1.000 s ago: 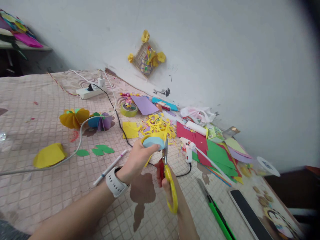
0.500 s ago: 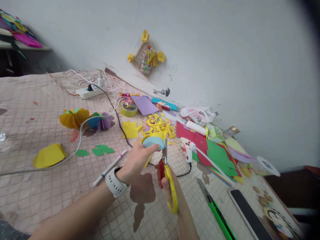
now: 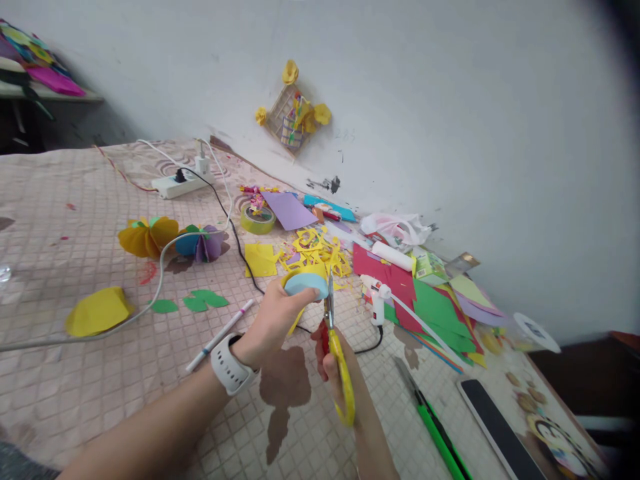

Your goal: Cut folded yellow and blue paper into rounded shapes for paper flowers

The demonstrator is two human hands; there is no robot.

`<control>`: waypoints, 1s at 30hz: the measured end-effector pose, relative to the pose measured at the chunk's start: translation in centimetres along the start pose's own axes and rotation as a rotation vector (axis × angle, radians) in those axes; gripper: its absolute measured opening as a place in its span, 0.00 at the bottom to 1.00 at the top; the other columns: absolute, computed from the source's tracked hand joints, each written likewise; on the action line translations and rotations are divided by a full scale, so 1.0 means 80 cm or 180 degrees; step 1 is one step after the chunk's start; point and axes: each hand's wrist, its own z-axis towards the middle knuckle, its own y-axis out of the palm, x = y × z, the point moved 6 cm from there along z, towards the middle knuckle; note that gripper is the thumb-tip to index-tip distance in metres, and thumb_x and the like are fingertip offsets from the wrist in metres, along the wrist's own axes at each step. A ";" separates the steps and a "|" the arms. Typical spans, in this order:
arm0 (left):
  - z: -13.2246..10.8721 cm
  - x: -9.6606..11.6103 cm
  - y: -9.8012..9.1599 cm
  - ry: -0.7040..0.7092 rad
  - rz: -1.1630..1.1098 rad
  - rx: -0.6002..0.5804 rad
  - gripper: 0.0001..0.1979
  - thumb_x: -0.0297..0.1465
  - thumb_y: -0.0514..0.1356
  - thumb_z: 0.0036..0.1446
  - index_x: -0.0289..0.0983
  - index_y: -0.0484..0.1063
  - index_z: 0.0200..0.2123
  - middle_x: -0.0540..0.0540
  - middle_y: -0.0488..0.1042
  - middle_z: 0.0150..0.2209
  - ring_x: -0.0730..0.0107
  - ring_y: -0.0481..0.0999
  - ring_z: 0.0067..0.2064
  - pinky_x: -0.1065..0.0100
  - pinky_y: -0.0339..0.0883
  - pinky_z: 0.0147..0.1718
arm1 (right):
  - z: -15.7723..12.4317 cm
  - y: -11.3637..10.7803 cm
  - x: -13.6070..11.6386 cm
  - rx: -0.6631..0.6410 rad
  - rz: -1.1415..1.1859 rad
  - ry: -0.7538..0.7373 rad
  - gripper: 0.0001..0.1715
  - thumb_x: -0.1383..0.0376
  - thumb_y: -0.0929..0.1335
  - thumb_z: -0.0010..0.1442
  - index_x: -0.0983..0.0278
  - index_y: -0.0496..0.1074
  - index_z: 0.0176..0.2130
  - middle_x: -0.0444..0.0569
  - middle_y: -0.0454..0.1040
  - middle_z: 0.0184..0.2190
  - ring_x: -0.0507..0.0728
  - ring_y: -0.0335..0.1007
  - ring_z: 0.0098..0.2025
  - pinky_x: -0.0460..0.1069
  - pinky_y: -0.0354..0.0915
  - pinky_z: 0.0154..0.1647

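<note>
Near the middle of the view, my left hand (image 3: 275,313) pinches a light blue paper piece (image 3: 306,285) together with yellow paper (image 3: 296,321) that shows around its edge. My right hand (image 3: 327,357) is wrapped round the handles of scissors (image 3: 343,387), one loop yellow and the other red. The blades point away from me, nearly together, at the right edge of the blue and yellow paper. Beyond them lie yellow paper scraps (image 3: 320,247) and a yellow sheet (image 3: 262,260).
A hot glue gun (image 3: 377,303) and coloured sheets (image 3: 440,310) lie to the right, with a green cutter knife (image 3: 435,427) and a phone (image 3: 497,427) nearer. Paper flowers (image 3: 150,238), a white cable and a pen (image 3: 220,335) are on the left.
The scissor blades have closed a little further at the paper's edge. Both hands stay in nearly the same place.
</note>
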 end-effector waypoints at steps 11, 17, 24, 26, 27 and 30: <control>0.002 0.002 0.000 0.0022 -0.0055 0.0058 0.03 0.27 0.66 0.44 0.34 0.75 0.25 0.50 0.75 0.26 0.75 0.70 0.26 0.73 0.65 0.28 | 0.003 0.001 -0.001 -0.0071 0.0363 0.0156 0.31 0.38 0.67 0.54 0.61 0.63 0.37 0.34 0.54 0.21 0.46 0.41 0.19 0.43 0.46 0.18; 0.002 0.005 0.002 0.0054 -0.0091 0.0011 0.05 0.27 0.66 0.44 0.34 0.75 0.28 0.50 0.76 0.28 0.73 0.72 0.28 0.72 0.67 0.30 | 0.002 0.000 -0.001 -0.0021 0.0375 0.0242 0.30 0.37 0.67 0.53 0.60 0.62 0.36 0.34 0.51 0.20 0.47 0.39 0.19 0.44 0.42 0.17; 0.001 0.008 0.002 0.0063 -0.0088 -0.0053 0.04 0.27 0.66 0.45 0.33 0.74 0.24 0.51 0.73 0.24 0.76 0.68 0.25 0.74 0.64 0.26 | 0.008 -0.003 0.001 -0.0165 0.0453 0.0170 0.34 0.36 0.69 0.49 0.60 0.64 0.37 0.34 0.54 0.21 0.46 0.41 0.19 0.43 0.44 0.18; 0.004 0.011 -0.002 0.0129 -0.0111 -0.0064 0.05 0.27 0.67 0.45 0.33 0.74 0.25 0.50 0.74 0.24 0.76 0.69 0.25 0.73 0.64 0.26 | 0.011 -0.011 0.006 -0.0206 0.0422 0.0124 0.37 0.34 0.70 0.45 0.61 0.67 0.38 0.38 0.62 0.23 0.47 0.46 0.19 0.43 0.46 0.18; 0.005 0.013 -0.006 0.0176 -0.0135 -0.0058 0.06 0.28 0.67 0.45 0.33 0.74 0.25 0.50 0.74 0.25 0.75 0.69 0.25 0.73 0.64 0.27 | 0.011 -0.016 0.008 -0.0236 0.0411 0.0109 0.39 0.34 0.71 0.43 0.62 0.68 0.38 0.40 0.66 0.25 0.47 0.49 0.20 0.43 0.48 0.19; 0.011 0.019 -0.015 0.0286 -0.0180 -0.0033 0.08 0.31 0.67 0.46 0.33 0.74 0.29 0.49 0.76 0.27 0.73 0.72 0.28 0.73 0.66 0.30 | 0.010 -0.033 0.008 -0.0318 0.0434 0.0074 0.41 0.35 0.74 0.36 0.63 0.72 0.37 0.46 0.72 0.28 0.49 0.57 0.22 0.44 0.52 0.20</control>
